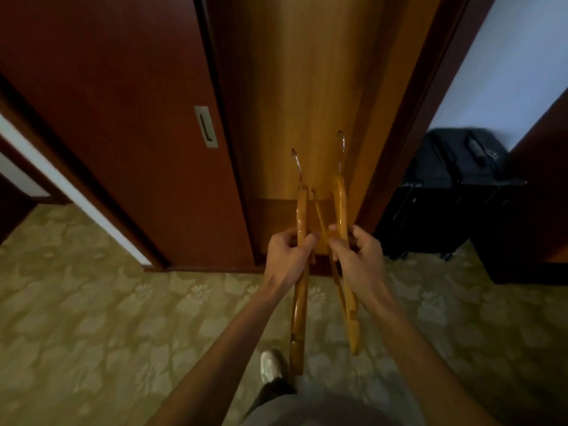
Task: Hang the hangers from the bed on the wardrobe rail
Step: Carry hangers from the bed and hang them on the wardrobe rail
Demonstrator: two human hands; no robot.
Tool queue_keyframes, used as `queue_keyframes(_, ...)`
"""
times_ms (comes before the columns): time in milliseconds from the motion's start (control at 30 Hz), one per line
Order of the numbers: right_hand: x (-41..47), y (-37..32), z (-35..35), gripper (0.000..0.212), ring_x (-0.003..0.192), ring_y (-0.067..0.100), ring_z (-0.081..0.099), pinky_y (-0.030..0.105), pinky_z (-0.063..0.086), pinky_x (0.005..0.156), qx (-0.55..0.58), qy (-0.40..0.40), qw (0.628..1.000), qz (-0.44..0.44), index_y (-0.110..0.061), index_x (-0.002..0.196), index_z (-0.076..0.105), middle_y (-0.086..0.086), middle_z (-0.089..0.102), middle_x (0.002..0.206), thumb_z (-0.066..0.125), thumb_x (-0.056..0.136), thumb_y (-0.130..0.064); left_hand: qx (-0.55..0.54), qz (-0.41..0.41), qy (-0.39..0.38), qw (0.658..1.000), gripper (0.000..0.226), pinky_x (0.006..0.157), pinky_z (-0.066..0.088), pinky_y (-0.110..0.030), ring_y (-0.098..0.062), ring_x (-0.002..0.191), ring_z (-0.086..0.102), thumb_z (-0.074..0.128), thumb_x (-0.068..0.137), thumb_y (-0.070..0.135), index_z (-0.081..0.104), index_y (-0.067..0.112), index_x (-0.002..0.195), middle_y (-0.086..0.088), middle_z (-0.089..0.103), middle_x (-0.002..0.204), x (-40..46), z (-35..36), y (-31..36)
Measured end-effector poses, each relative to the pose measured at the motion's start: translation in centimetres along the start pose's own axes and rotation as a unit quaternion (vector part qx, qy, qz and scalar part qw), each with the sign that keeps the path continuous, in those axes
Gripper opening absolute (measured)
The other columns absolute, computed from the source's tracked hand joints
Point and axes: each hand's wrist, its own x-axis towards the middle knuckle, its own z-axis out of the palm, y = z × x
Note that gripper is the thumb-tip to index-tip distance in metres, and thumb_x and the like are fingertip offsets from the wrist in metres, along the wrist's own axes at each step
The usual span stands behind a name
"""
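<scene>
Now, wardrobe [307,87]: ahead of our grips; rail unseen.
Hangers: left hanger [301,216] and right hanger [341,204], hooks above our fists.
Grip: left hand [287,252] and right hand [358,253] each clamp one.
Advice: we separate them, lifting hooks first.

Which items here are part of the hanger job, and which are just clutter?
Job:
left hand gripping a wooden hanger
right hand gripping another wooden hanger
open wardrobe interior; no rail in view

Lying about:
sliding door
black suitcase
patterned carpet
</scene>
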Motion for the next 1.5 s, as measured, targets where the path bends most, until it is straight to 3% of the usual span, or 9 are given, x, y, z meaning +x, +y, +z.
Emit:
queue_keyframes(133, 6.8, -3.3, 1.9, 0.022, 0.099, 0.017, 0.065, 0.036, 0.055, 0.089, -0.006, 0.029, 1.000, -0.009, -0.025, 0.118, 0.067, -0.007, 0.065, 0.097, 0.062, 0.096, -0.022, -0.003, 0.021, -0.057, 0.998, 0.029, 0.055, 0.046, -0.017, -0.003, 0.054, 0.058, 0.063, 0.097, 0.023, 0.067, 0.016, 0.069, 0.006, 0.063, 0.058, 8.2, -1.6, 3.1)
queue_keyframes(400, 20.1, -11.0, 1.5, 0.017, 0.065, -0.002, 0.059, 0.019, 0.045, 0.065, -0.010, 0.069, 0.996, -0.064, -0.026, 0.113, 0.067, -0.009, 0.063, 0.078, 0.059, 0.099, -0.022, -0.004, 0.046, -0.115, 0.992, 0.027, 0.049, 0.046, -0.016, -0.002, 0.049, 0.057, 0.063, 0.098, 0.027, 0.068, 0.016, 0.074, 0.007, 0.064, 0.059, 22.5, -1.6, 11.3)
queue_keyframes(533, 27.4, -15.8, -0.3, 0.017, 0.070, 0.007, 0.062, 0.021, 0.045, 0.066, -0.012, 0.093, 0.992, -0.085, -0.024, 0.114, 0.066, -0.004, 0.063, 0.076, 0.059, 0.099, -0.024, 0.006, 0.043, -0.091, 0.995, 0.031, 0.043, 0.043, -0.014, 0.000, 0.043, 0.054, 0.064, 0.096, 0.035, 0.072, 0.008, 0.085, 0.002, 0.064, 0.062, 29.8, -0.2, 17.0)
queue_keyframes(633, 33.1, -19.5, -2.0, 0.011, 0.075, 0.009, 0.063, 0.022, 0.043, 0.068, -0.021, 0.102, 0.988, -0.118, -0.020, 0.102, 0.069, 0.000, 0.068, 0.080, 0.059, 0.098, -0.025, -0.015, 0.075, -0.095, 0.993, 0.036, 0.058, 0.047, -0.019, 0.001, 0.053, 0.059, 0.061, 0.096, 0.040, 0.074, 0.007, 0.101, 0.004, 0.065, 0.064, 34.8, 1.1, 22.0)
queue_keyframes(900, 46.5, -29.1, -4.9, 0.020, 0.078, 0.010, 0.064, 0.029, 0.046, 0.077, -0.029, 0.114, 0.976, -0.185, -0.018, 0.084, 0.069, -0.004, 0.069, 0.073, 0.059, 0.096, -0.030, -0.061, 0.153, -0.073, 0.984, 0.037, 0.081, 0.053, -0.037, -0.011, 0.062, 0.066, 0.063, 0.096, 0.041, 0.076, 0.007, 0.100, -0.004, 0.066, 0.065, 47.5, 3.3, 33.3)
queue_keyframes(1067, 53.4, -33.8, -5.8, 0.039, 0.081, 0.012, 0.066, 0.041, 0.052, 0.091, -0.020, 0.145, 0.970, -0.196, -0.010, 0.123, 0.066, -0.006, 0.069, 0.070, 0.056, 0.097, -0.036, -0.045, 0.193, -0.067, 0.978, 0.038, 0.088, 0.053, -0.043, -0.017, 0.068, 0.068, 0.068, 0.090, 0.047, 0.079, 0.011, 0.093, -0.005, 0.068, 0.067, 53.4, 3.8, 38.4)
queue_keyframes(1133, 55.4, -35.4, -5.9, 0.041, 0.079, 0.012, 0.065, 0.037, 0.051, 0.086, -0.020, 0.159, 0.967, -0.201, -0.009, 0.127, 0.065, -0.005, 0.069, 0.076, 0.053, 0.098, -0.036, -0.046, 0.206, -0.081, 0.974, 0.041, 0.085, 0.055, -0.041, -0.016, 0.066, 0.069, 0.070, 0.089, 0.047, 0.078, 0.007, 0.095, -0.005, 0.068, 0.066, 55.3, 4.1, 40.2)
queue_keyframes(1300, 58.8, -39.0, -6.1, 0.025, 0.078, 0.014, 0.065, 0.031, 0.046, 0.075, 0.004, 0.178, 0.958, -0.223, -0.014, 0.093, 0.073, -0.001, 0.070, 0.079, 0.053, 0.097, -0.029, -0.056, 0.230, -0.091, 0.967, 0.044, 0.072, 0.055, -0.031, -0.014, 0.059, 0.069, 0.070, 0.090, 0.045, 0.077, 0.002, 0.097, -0.003, 0.068, 0.061, 58.8, 5.1, 43.9)
queue_keyframes(1500, 62.1, -41.3, -7.3, 0.024, 0.088, 0.013, 0.069, 0.028, 0.051, 0.072, 0.034, 0.212, 0.950, -0.227, -0.020, 0.107, 0.072, -0.001, 0.074, 0.092, 0.054, 0.097, -0.033, -0.079, 0.234, -0.121, 0.962, 0.039, 0.077, 0.056, -0.032, -0.013, 0.060, 0.070, 0.068, 0.092, 0.046, 0.077, 0.010, 0.101, -0.002, 0.066, 0.063, 62.4, 6.6, 47.0)
